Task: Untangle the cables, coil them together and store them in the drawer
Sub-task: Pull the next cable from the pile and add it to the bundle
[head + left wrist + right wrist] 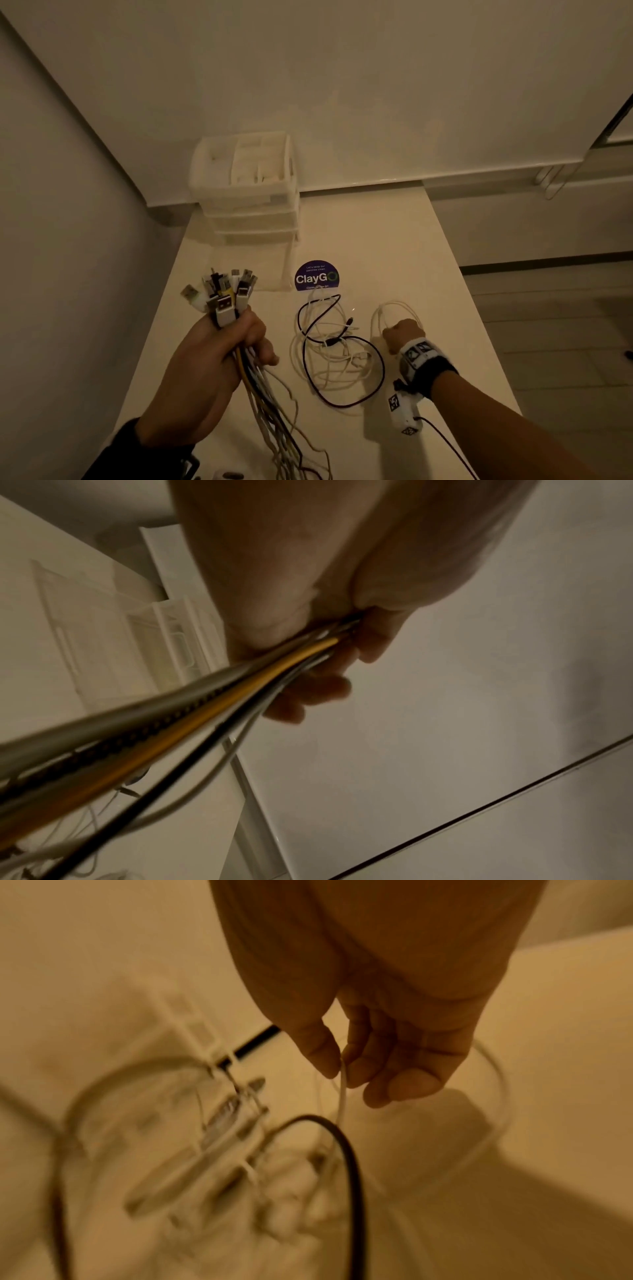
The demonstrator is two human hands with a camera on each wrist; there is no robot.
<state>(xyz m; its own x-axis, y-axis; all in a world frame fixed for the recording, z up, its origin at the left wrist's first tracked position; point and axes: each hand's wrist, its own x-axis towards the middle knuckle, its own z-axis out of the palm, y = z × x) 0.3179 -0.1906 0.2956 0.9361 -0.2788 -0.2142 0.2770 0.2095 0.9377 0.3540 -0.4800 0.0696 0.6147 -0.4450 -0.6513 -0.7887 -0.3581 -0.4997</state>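
My left hand (236, 342) grips a bundle of several cables (222, 298) just below their USB plugs, which stick up above the fist; the cords (240, 680) hang down from it, yellow, black and white. On the table lies a loose tangle of white and black cables (335, 349). My right hand (402, 334) is at the tangle's right side, over a white cable loop (383, 315). In the right wrist view, thumb and forefinger (339, 1066) pinch a thin white cable (342, 1096). The white drawer unit (246, 192) stands at the table's far left.
A round purple "ClayGO" sticker (317, 275) is on the table (428, 274) in front of the drawers. Walls close the far and left sides. The table's right edge drops to a tiled floor (548, 342). A black cord runs from my right wrist device (404, 411).
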